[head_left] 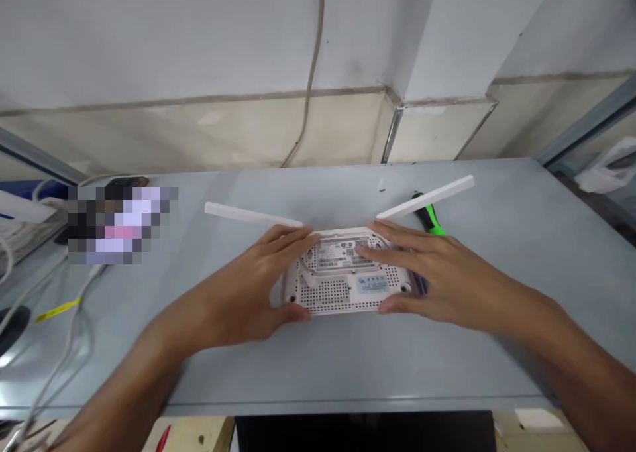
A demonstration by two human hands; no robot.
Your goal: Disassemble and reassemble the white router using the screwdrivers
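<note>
A white router (342, 281) lies upside down in the middle of the grey table (318, 359), its vented underside and labels facing up. Two flat white antennas spread out from its back, one to the left (251, 214) and one to the right (427, 197). My left hand (258, 289) grips the router's left side, thumb at the front corner and fingers over the back edge. My right hand (427, 276) holds the right side, with its fingers lying across the label.
A green-and-black screwdriver (428, 217) lies on the table just behind my right hand. White cables (54, 346) and a yellow tag (55, 310) trail over the table's left end. A wall stands behind, with a cable (311, 74) running down it.
</note>
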